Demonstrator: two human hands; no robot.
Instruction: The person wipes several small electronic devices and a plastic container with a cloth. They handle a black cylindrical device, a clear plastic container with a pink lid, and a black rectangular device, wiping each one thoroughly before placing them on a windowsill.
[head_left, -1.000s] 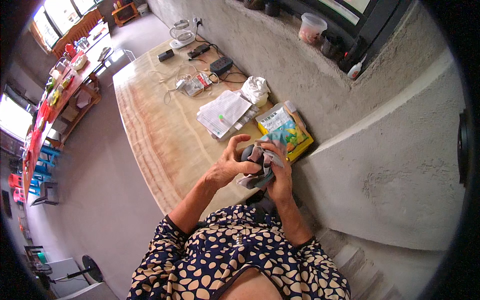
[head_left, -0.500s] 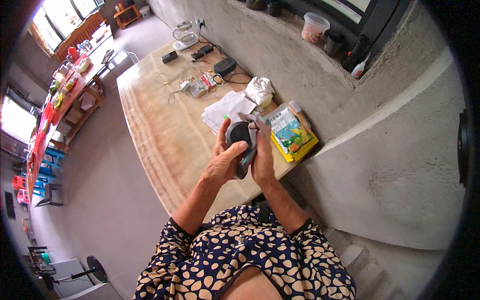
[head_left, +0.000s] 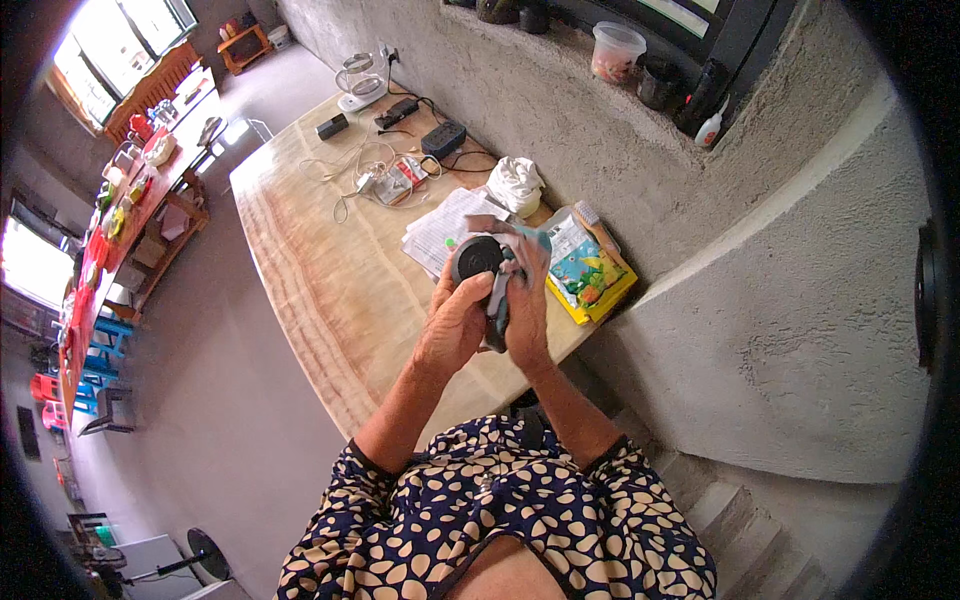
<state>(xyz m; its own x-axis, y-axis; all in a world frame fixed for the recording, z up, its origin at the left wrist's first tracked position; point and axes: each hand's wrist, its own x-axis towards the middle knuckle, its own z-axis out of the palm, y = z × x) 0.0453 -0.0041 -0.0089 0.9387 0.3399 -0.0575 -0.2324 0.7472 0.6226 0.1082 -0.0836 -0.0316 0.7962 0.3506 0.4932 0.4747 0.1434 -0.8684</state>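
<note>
Over the table's near end, my left hand [head_left: 450,328] grips a dark object with a round black end [head_left: 478,260] facing up. My left thumb presses on its edge; the lower part of it is hidden, so its kind is unclear. A grey-and-teal cloth [head_left: 533,240] is bunched against its right side, with my right hand [head_left: 527,312] closed around it. The cloth and my right fingers are partly smeared by motion. Printed sheets of paper [head_left: 435,232] lie just beyond my hands. Right of them sits a yellow-edged packet [head_left: 588,275] with a brush on top.
On the marble-patterned table [head_left: 300,240] are a white plastic bag [head_left: 515,185], tangled cables [head_left: 375,180], a black power block [head_left: 443,139] and a white appliance [head_left: 360,90]. A rough grey wall [head_left: 600,150] borders its right side; a long red-covered table [head_left: 100,260] stands far left.
My right hand and the cloth have shifted slightly along the dark object's side, and the cloth now leaves more of its round end uncovered. My left hand keeps its grip.
</note>
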